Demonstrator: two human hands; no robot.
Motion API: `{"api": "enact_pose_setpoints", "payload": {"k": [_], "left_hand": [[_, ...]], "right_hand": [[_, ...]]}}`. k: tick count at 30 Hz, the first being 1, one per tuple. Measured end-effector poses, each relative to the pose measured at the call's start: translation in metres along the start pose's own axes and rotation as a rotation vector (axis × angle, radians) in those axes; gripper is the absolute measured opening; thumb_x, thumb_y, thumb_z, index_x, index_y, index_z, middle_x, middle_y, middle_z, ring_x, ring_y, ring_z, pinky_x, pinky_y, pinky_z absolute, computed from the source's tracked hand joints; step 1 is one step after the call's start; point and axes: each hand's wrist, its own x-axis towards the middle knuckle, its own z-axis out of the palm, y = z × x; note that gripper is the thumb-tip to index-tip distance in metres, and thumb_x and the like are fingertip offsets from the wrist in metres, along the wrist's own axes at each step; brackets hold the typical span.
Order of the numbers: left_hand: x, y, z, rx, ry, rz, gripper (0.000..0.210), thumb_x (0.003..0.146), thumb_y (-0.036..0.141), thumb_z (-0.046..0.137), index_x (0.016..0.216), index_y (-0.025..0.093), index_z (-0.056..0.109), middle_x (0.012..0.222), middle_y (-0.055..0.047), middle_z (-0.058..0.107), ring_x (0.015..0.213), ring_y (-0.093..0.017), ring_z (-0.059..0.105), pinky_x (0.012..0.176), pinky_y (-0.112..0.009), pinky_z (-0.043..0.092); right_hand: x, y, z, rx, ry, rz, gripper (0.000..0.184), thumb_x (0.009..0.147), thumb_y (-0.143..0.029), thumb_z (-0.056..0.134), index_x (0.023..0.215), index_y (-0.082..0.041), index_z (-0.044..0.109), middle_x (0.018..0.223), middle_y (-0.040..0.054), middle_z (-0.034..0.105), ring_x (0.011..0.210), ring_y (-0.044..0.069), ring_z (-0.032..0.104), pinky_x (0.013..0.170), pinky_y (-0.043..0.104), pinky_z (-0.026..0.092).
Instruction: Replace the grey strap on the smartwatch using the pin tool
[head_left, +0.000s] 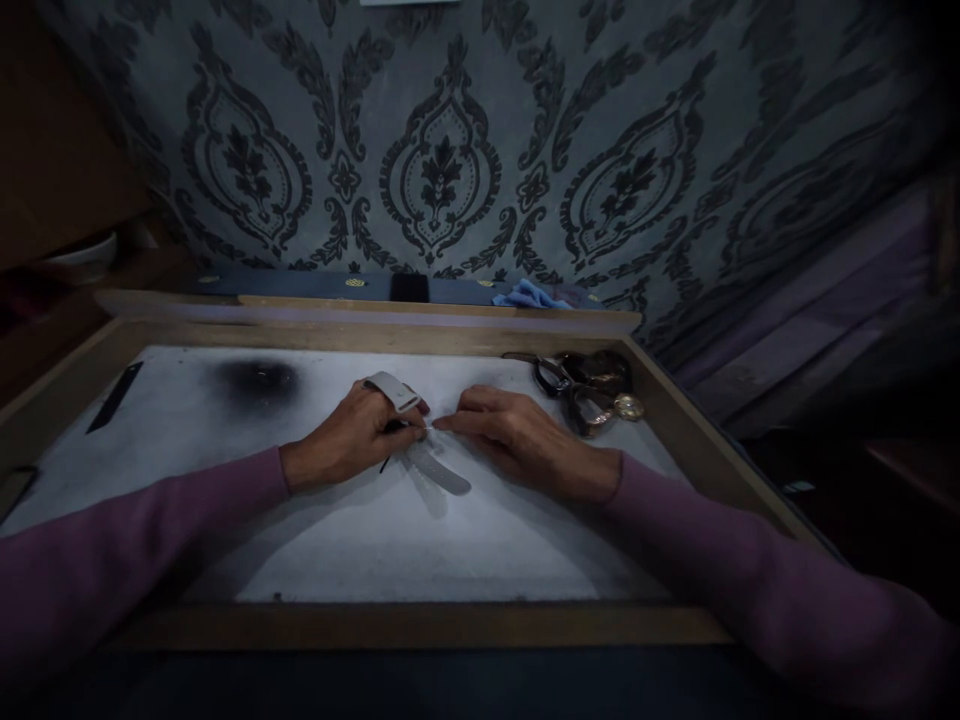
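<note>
Over the white surface, my left hand (356,435) is closed around a wristwatch with a pale grey strap (440,472). One strap piece with the buckle rises above the fingers; the other, with holes, hangs down to the right. The watch's case is mostly hidden by the fingers. From the right, my right hand (517,435) reaches in with thumb and forefinger pinched close to the watch's side. Whatever lies between those fingertips is too small to make out.
A wooden frame (420,625) borders the white work surface (337,560). Several watches (592,385) lie at the back right. A black strip (114,397) lies at the left, near a dark smudge (259,378). Behind the frame are a blue cloth (529,295) and a dark flat object (409,288).
</note>
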Motion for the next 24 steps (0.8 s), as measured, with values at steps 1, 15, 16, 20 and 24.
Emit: {"api": "enact_pose_setpoints", "payload": {"k": [1, 15, 16, 20, 24], "left_hand": [[0.0, 0.0, 0.0, -0.005, -0.001, -0.003, 0.016, 0.091, 0.021, 0.058, 0.085, 0.019, 0.072, 0.105, -0.005, 0.071, 0.103, -0.022, 0.063, 0.093, -0.04, 0.048], [0.001, 0.001, 0.001, -0.072, -0.026, -0.016, 0.016, 0.089, 0.019, 0.06, 0.079, 0.019, 0.072, 0.098, -0.003, 0.073, 0.104, -0.023, 0.064, 0.096, -0.039, 0.046], [0.001, 0.001, 0.001, -0.071, -0.028, -0.02, 0.015, 0.089, 0.019, 0.06, 0.081, 0.019, 0.072, 0.098, -0.003, 0.073, 0.103, -0.023, 0.064, 0.096, -0.04, 0.046], [0.001, 0.001, 0.001, -0.116, -0.025, -0.051, 0.011, 0.087, 0.018, 0.062, 0.082, 0.019, 0.072, 0.092, -0.003, 0.073, 0.099, -0.022, 0.065, 0.094, -0.038, 0.047], [0.0, 0.004, -0.002, -0.164, -0.022, -0.091, 0.007, 0.085, 0.017, 0.063, 0.087, 0.017, 0.071, 0.091, -0.004, 0.071, 0.095, -0.021, 0.066, 0.089, -0.034, 0.049]], "right_hand": [[0.0, 0.0, 0.0, -0.008, 0.001, -0.001, 0.031, 0.095, -0.007, 0.046, 0.112, -0.016, 0.069, 0.083, 0.0066, 0.06, 0.074, 0.016, 0.054, 0.067, 0.026, 0.037], [0.003, -0.011, -0.002, 0.015, 0.0, 0.016, 0.034, 0.095, -0.007, 0.043, 0.113, -0.015, 0.07, 0.082, 0.008, 0.062, 0.075, 0.017, 0.056, 0.066, 0.027, 0.041], [0.003, -0.011, -0.002, 0.026, -0.001, 0.023, 0.034, 0.095, -0.008, 0.043, 0.113, -0.016, 0.07, 0.083, 0.0079, 0.062, 0.075, 0.017, 0.056, 0.066, 0.027, 0.041], [0.002, -0.011, -0.003, 0.106, 0.044, 0.021, 0.031, 0.097, -0.011, 0.043, 0.112, -0.015, 0.07, 0.081, 0.007, 0.061, 0.071, 0.015, 0.055, 0.064, 0.026, 0.042], [0.002, -0.01, -0.003, 0.144, 0.102, 0.014, 0.031, 0.098, -0.014, 0.043, 0.113, -0.017, 0.07, 0.079, 0.0059, 0.059, 0.07, 0.016, 0.054, 0.063, 0.026, 0.043]]}}
